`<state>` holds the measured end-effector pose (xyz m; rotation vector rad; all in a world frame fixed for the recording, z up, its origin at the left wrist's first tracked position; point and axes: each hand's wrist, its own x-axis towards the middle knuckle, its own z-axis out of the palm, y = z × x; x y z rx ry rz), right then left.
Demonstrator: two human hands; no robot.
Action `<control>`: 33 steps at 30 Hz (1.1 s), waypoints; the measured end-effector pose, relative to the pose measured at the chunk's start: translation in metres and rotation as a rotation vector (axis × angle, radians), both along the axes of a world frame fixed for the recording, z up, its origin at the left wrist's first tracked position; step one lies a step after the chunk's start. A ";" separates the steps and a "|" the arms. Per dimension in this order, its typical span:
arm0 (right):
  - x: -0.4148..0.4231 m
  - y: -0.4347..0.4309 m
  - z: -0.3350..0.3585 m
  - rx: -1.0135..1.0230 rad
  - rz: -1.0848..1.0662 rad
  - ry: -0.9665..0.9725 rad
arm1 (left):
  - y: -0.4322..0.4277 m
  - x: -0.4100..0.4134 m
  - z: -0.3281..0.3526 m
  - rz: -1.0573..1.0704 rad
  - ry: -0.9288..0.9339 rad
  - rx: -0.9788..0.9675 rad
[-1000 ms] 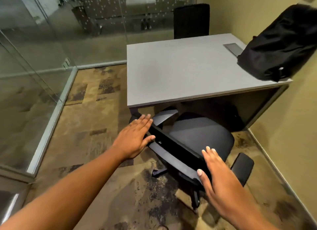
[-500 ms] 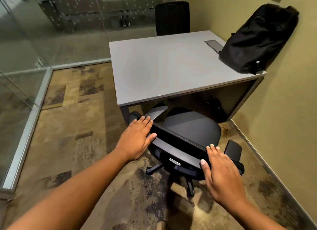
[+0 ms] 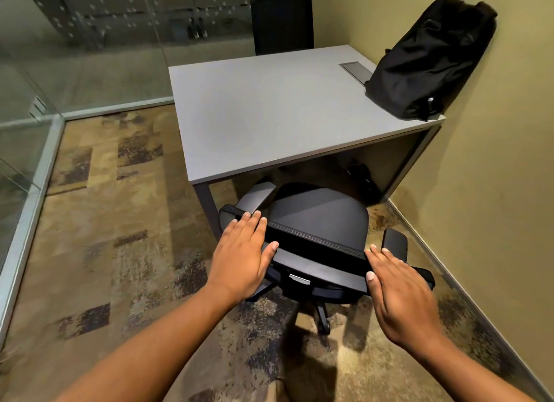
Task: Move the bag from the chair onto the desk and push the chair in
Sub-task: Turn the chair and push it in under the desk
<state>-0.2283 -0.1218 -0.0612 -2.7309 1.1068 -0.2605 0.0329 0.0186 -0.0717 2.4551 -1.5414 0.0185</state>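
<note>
A black backpack [image 3: 425, 59] stands on the grey desk [image 3: 269, 113] at its far right corner, leaning against the wall. The black office chair [image 3: 317, 215] faces the desk, with the front of its seat just under the desk's near edge. My left hand [image 3: 242, 257] lies flat on the left end of the chair's backrest top, fingers spread. At the right end of the backrest my right hand [image 3: 401, 290] presses flat in the same way. Neither hand curls around the backrest.
A second black chair [image 3: 281, 22] stands behind the desk. A glass partition [image 3: 90, 41] runs along the left and back, a yellow wall [image 3: 509, 176] close on the right. A metal cable hatch [image 3: 355, 71] sits in the desk. Patterned carpet [image 3: 120, 221] lies open on the left.
Both hands have settled onto the top of the backrest. The chair has turned to face the desk more squarely and its seat has come closer to the desk's near edge.
</note>
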 end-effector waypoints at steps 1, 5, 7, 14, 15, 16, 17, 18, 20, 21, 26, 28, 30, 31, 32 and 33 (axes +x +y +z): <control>-0.002 -0.003 0.000 -0.006 0.004 -0.003 | -0.001 -0.003 0.000 0.004 0.003 -0.004; -0.009 -0.014 -0.002 -0.022 0.011 -0.023 | -0.005 -0.011 -0.001 0.006 0.002 0.001; -0.013 -0.020 -0.004 -0.027 0.016 -0.036 | -0.006 -0.016 -0.002 0.016 0.014 -0.002; -0.032 -0.046 -0.005 -0.041 0.060 -0.041 | -0.014 -0.046 -0.002 0.058 0.031 0.010; -0.035 -0.050 -0.005 -0.045 0.068 -0.044 | -0.015 -0.052 -0.001 0.064 0.034 0.010; -0.039 -0.055 -0.004 -0.049 0.079 -0.044 | -0.016 -0.058 0.000 0.071 0.039 0.010; -0.043 -0.060 -0.003 -0.052 0.092 -0.042 | -0.018 -0.065 0.000 0.078 0.043 0.009; -0.047 -0.066 -0.003 -0.056 0.107 -0.039 | -0.020 -0.071 0.001 0.085 0.044 0.010; -0.056 -0.079 -0.003 -0.059 0.131 -0.032 | -0.024 -0.084 0.002 0.089 0.043 0.017; -0.060 -0.087 -0.003 -0.061 0.142 -0.028 | -0.026 -0.091 0.002 0.090 0.042 0.020; -0.083 -0.125 -0.006 -0.060 0.217 -0.007 | -0.041 -0.130 0.001 0.151 0.059 0.021; -0.090 -0.140 -0.006 -0.054 0.255 -0.014 | -0.049 -0.147 0.000 0.196 0.067 0.018; -0.096 -0.155 -0.006 -0.045 0.291 -0.021 | -0.058 -0.162 0.001 0.247 0.067 0.016; -0.099 -0.162 -0.006 -0.047 0.309 -0.023 | -0.063 -0.169 0.002 0.271 0.065 0.012; -0.101 -0.170 -0.007 -0.051 0.326 -0.023 | -0.067 -0.176 0.002 0.294 0.061 0.008; -0.103 -0.177 -0.008 -0.054 0.344 -0.021 | -0.072 -0.182 0.002 0.315 0.057 0.006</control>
